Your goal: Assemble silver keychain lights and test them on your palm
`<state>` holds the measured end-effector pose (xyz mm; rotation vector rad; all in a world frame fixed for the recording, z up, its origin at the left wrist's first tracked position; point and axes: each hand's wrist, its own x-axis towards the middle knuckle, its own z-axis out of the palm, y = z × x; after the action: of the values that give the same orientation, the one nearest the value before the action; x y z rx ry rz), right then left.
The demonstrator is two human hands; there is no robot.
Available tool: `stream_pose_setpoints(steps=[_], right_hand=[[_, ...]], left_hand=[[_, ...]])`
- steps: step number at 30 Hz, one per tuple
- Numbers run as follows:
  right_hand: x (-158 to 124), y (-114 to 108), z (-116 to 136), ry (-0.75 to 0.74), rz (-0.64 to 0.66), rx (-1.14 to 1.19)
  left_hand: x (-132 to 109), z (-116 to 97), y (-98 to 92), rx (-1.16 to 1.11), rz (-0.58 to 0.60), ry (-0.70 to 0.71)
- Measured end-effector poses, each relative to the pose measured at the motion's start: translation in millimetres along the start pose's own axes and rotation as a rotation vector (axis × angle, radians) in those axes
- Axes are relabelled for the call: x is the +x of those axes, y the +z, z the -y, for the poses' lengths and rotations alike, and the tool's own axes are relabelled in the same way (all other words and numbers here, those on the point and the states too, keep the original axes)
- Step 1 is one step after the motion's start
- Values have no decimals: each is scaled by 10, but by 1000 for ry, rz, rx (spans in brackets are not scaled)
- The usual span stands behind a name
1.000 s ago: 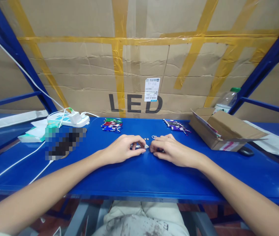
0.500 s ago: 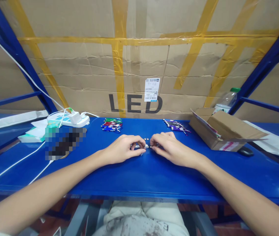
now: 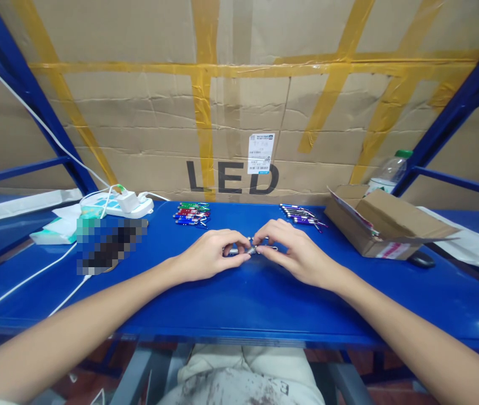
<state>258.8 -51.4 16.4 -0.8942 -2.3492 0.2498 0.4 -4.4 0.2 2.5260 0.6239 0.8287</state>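
At the middle of the blue table, my left hand [image 3: 211, 256] is closed with thumb and fingers around a small silver tube [image 3: 233, 251], mostly hidden by the fingers. My right hand [image 3: 296, 253] comes in from the other side, thumb and forefinger pinched at the tube's right end. Whatever small piece sits between those right fingertips is too small to make out. A thin silver loop [image 3: 272, 247] shows beside the right thumb. Just behind the fingertips lie small round shiny pieces, partly covered.
Green, red and blue slim metal penlight-like tubes [image 3: 192, 214] lie back left; purple and dark ones [image 3: 303, 216] back right. An open cardboard box [image 3: 385, 225] stands right, with a black mouse [image 3: 421, 259] beside it. A white power strip [image 3: 135, 207] and cables are left.
My right fingers have risen slightly from the tabletop and moved left to meet the tube's end. My left hand has barely moved and keeps its grip.
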Motion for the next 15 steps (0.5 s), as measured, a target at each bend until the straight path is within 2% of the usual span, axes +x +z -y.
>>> stream_pose_setpoints(steps=[15], right_hand=[[-27, 45, 4, -23, -75, -26]], left_hand=[[-15, -3, -10, 59, -19, 48]])
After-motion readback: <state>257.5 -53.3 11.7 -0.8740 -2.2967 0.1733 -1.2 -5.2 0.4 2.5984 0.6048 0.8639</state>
